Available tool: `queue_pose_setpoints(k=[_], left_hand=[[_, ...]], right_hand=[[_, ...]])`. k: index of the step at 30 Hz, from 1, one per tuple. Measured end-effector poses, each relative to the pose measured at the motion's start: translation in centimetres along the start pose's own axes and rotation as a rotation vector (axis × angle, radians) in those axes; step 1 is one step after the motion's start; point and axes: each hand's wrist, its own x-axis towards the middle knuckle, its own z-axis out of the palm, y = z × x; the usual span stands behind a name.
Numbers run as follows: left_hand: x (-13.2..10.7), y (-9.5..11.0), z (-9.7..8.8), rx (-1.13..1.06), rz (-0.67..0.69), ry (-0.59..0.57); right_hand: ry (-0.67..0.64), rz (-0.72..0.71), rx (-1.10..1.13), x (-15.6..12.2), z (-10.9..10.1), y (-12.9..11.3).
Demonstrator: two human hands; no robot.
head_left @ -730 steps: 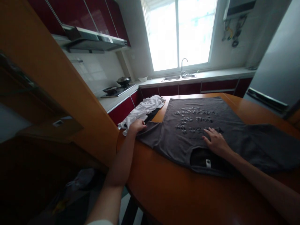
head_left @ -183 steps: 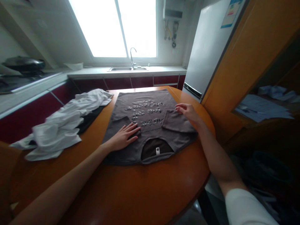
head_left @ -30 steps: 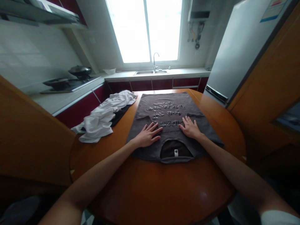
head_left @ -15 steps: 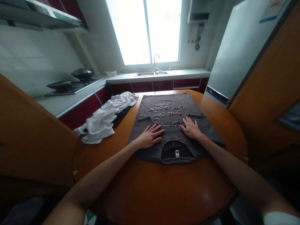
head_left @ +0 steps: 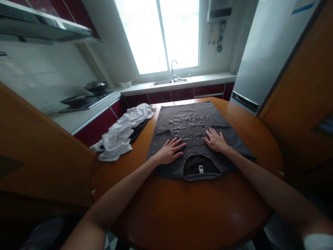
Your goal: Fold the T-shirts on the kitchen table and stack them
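Shiny lettering (head_left: 191, 125) blurs past reading on a gray T-shirt (head_left: 194, 148), where the left hand (head_left: 169, 152) and right hand (head_left: 216, 140) each conceal a patch of fabric. Print on the neck tag (head_left: 201, 169) is too small to decipher. A crumpled white garment (head_left: 119, 133) hides part of a black one (head_left: 140, 130). The frame crops the refrigerator (head_left: 270, 52) and range hood (head_left: 41, 22); glare obscures the view through the window (head_left: 179, 34).

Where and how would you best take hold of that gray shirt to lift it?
Probably pinch the gray shirt at both shoulders, either side of the neckline, coming from the near side: it lies flat on the table, neck end closest.
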Motion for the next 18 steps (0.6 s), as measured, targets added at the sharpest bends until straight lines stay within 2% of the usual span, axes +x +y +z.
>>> queue_pose_setpoints(k=[10,16,18], left_hand=[[-0.1,-0.1,0.3,-0.006,0.001,0.020],[0.0,-0.4,0.7,-0.005,0.007,0.025],[0.0,-0.4,0.7,-0.005,0.009,0.028]], right_hand=[[0.025,0.002,0.005,0.6,1.1,0.6],[0.154,0.023,0.061,0.4,0.8,0.5],[0.148,0.017,0.051,0.4,0.8,0.4]])
